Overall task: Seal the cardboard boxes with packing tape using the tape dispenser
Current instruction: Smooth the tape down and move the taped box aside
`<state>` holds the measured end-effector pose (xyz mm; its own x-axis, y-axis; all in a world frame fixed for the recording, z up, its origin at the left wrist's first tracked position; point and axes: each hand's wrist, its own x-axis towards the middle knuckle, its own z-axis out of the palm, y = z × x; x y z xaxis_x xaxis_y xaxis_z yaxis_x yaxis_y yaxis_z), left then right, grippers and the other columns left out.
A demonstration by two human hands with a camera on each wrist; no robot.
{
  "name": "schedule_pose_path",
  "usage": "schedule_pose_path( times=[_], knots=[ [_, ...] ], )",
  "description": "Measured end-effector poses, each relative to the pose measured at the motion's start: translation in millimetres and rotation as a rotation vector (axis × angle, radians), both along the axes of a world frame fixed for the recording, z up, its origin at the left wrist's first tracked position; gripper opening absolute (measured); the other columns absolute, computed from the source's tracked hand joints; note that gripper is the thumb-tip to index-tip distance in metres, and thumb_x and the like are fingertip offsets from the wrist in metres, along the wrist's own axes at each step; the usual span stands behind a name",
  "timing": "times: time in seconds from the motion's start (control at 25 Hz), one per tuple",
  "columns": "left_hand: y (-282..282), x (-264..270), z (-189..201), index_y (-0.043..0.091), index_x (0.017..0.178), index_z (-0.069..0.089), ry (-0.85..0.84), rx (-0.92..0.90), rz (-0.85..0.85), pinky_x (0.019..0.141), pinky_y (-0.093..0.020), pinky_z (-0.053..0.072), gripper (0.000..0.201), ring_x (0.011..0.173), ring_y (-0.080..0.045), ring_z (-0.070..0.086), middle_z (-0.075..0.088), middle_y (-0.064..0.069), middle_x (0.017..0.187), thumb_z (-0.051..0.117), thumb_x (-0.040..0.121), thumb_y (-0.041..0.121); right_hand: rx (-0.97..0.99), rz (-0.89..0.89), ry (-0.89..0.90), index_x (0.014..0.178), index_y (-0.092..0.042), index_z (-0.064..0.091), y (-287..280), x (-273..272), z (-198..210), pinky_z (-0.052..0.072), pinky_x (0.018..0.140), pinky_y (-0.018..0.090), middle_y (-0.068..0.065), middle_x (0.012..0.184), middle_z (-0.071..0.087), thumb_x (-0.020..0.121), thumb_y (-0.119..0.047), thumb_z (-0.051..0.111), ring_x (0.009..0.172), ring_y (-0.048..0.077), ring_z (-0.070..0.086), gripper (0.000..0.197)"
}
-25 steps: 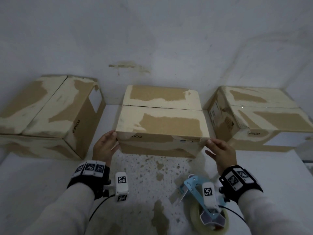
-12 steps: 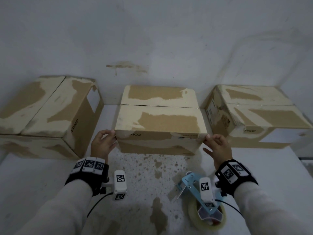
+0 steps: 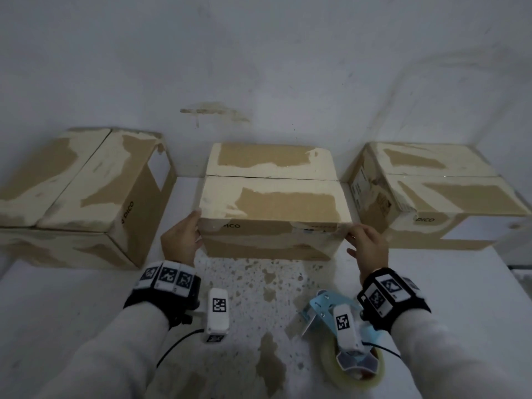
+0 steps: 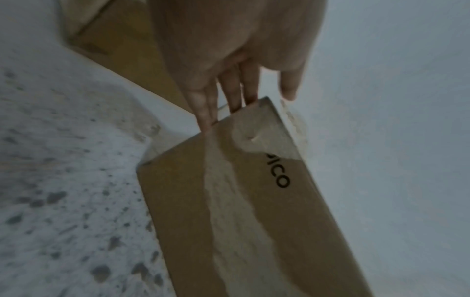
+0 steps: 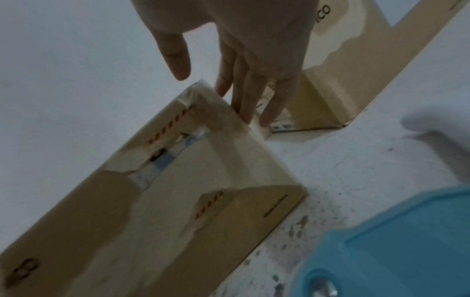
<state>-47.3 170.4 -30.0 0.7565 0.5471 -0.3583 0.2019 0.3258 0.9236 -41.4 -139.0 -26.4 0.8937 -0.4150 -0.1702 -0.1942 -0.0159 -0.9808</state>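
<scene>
The middle cardboard box (image 3: 273, 203) stands on the table with its two top flaps laid flat and a seam between them. My left hand (image 3: 182, 240) presses its straight fingers (image 4: 230, 94) against the box's left end, thumb at the top corner. My right hand (image 3: 367, 244) has its fingers (image 5: 254, 94) flat along the box's right end, with the thumb spread above the corner. The blue tape dispenser (image 3: 325, 308), with its clear tape roll (image 3: 378, 370), lies on the table below my right wrist; neither hand holds it.
A second box (image 3: 86, 182) sits at the left and a third box (image 3: 446, 203) at the right, close to the middle one. All stand against a white wall on a white, speckled table (image 3: 57, 298). Bare tabletop lies in front of the boxes.
Both hands stay at the ends of the middle box. The right hand has closed in slightly onto the box's front right corner.
</scene>
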Motion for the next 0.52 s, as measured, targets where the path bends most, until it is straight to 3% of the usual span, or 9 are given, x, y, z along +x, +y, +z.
schedule_pose_path(
  times=[0.04,0.12,0.2,0.32,0.44,0.52],
  knots=[
    [-4,1,1,0.013,0.096,0.072,0.014,0.116,-0.007,0.093,-0.04,0.051,0.029,0.102,-0.028,0.064,0.07,-0.01,0.098,0.067,0.082,0.038,-0.088,-0.006,-0.016,0.093,-0.016,0.067,6,0,0,0.047,0.086,0.039,0.006,0.099,0.066,0.088,-0.03,0.058,0.098,0.024,0.06,0.017],
    [-13,-1,3,0.007,0.112,0.068,0.021,0.371,-0.048,0.098,-0.038,0.046,0.041,0.111,-0.029,0.06,0.068,-0.015,0.113,0.062,0.086,0.039,-0.303,0.0,-0.037,0.106,-0.007,0.065,16,0,1,0.039,0.083,0.029,0.004,0.095,0.058,0.094,-0.033,0.049,0.091,0.019,0.051,0.032],
    [-20,-2,5,0.004,0.125,0.06,0.039,0.54,-0.086,0.098,-0.032,0.04,0.046,0.118,-0.029,0.055,0.062,-0.016,0.125,0.052,0.094,0.037,-0.413,0.026,-0.055,0.105,-0.002,0.062,20,0,1,0.035,0.078,0.029,0.004,0.089,0.052,0.098,-0.031,0.042,0.087,0.02,0.047,0.036],
    [-22,-2,6,0.008,0.135,0.05,0.051,0.599,-0.117,0.102,-0.03,0.036,0.048,0.126,-0.026,0.049,0.056,-0.012,0.135,0.045,0.097,0.036,-0.439,0.045,-0.051,0.101,-0.002,0.062,19,1,1,0.035,0.076,0.029,0.006,0.086,0.054,0.098,-0.03,0.04,0.087,0.025,0.051,0.036],
    [-22,-2,2,0.008,0.135,0.05,0.026,0.562,-0.102,0.102,-0.025,0.034,0.048,0.128,-0.024,0.047,0.054,-0.01,0.137,0.046,0.096,0.035,-0.363,0.02,-0.046,0.106,-0.005,0.064,17,6,-3,0.039,0.087,0.032,0.011,0.099,0.061,0.097,-0.032,0.042,0.098,0.025,0.054,0.036],
    [-26,-3,1,0.007,0.135,0.05,-0.017,0.504,-0.066,0.099,-0.022,0.033,0.047,0.129,-0.023,0.047,0.052,-0.01,0.138,0.047,0.096,0.033,-0.266,0.041,-0.059,0.093,-0.014,0.063,18,7,-9,0.04,0.09,0.035,0.007,0.097,0.062,0.096,-0.031,0.044,0.099,0.025,0.054,0.026]
  ],
)
